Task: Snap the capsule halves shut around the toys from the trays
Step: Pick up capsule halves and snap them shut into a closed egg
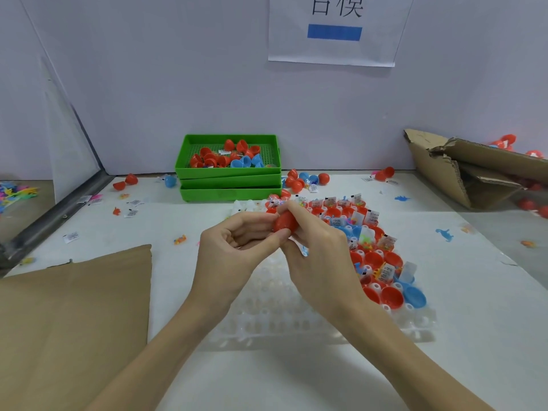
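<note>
Both hands, left hand (234, 247) and right hand (320, 256), are pinching one red capsule (285, 222) above the clear tray (296, 321); we are squeezing its halves together, probably needing one firm press next.

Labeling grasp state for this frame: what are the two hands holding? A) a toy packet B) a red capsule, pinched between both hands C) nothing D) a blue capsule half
B: the left hand and right hand both have fingers curled round one red capsule, held above the clear tray.
</note>
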`<state>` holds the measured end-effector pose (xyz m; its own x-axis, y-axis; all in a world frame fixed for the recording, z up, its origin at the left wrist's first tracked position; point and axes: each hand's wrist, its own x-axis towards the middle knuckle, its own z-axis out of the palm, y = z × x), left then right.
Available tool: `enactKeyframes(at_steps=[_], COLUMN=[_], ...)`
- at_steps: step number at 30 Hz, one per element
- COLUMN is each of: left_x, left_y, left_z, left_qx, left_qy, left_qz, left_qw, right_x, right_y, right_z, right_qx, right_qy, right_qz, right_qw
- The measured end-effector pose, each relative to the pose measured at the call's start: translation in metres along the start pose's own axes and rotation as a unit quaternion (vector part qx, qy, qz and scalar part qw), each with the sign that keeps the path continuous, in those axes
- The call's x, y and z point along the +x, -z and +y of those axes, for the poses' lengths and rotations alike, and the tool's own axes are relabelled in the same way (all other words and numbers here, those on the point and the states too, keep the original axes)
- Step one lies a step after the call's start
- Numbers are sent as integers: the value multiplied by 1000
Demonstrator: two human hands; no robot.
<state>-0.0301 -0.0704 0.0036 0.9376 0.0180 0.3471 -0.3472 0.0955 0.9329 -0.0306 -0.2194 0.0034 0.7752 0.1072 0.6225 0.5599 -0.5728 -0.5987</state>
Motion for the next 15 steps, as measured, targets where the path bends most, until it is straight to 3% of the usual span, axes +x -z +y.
enactKeyframes(at_steps=[4,9,15], left_x=[4,7,9], left_y=[3,8,8], left_z=[2,2,-1], left_qx=[-27,-178,-121], left_qy=[46,148,133], left_qz=[-10,-104,-107], left_qw=[999,967,978], right_x=[1,0,1], right_y=[2,0,3], right_z=[1,1,3], right_qx=[-16,9,52], right_qy=[15,33,3], right_qz=[2,31,-8], right_qw=[1000,999,999])
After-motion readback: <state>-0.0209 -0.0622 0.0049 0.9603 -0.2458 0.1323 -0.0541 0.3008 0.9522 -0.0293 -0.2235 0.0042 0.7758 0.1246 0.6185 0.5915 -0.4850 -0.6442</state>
